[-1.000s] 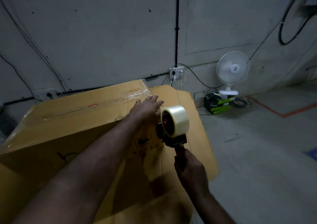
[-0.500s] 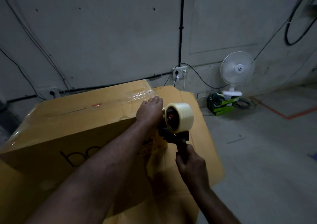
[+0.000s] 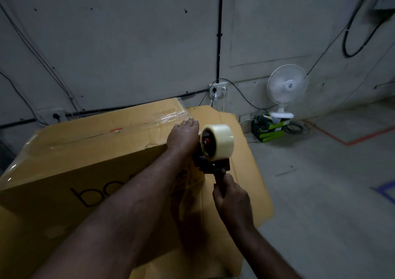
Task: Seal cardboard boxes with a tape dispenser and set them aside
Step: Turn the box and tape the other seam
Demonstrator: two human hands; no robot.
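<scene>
Pressing box (image 3: 85, 150) on floor cardboard (image 3: 248, 172), left grip (image 3: 183, 135) released; right grip (image 3: 232, 197) grasping tape dispenser (image 3: 215, 145).

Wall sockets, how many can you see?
2. One white socket on the wall beyond the box's far corner, left of the fan; one grey socket at far left. The box may hide others.

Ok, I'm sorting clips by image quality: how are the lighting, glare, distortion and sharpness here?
Head view: dim overall, forearms nearly black; also in the head view, glare flares on the clear tape atop the cardboard box; wide-angle bowing curves the wall toward the frame edges; the tape dispenser, left hand and right hand look reasonably sharp.
</scene>
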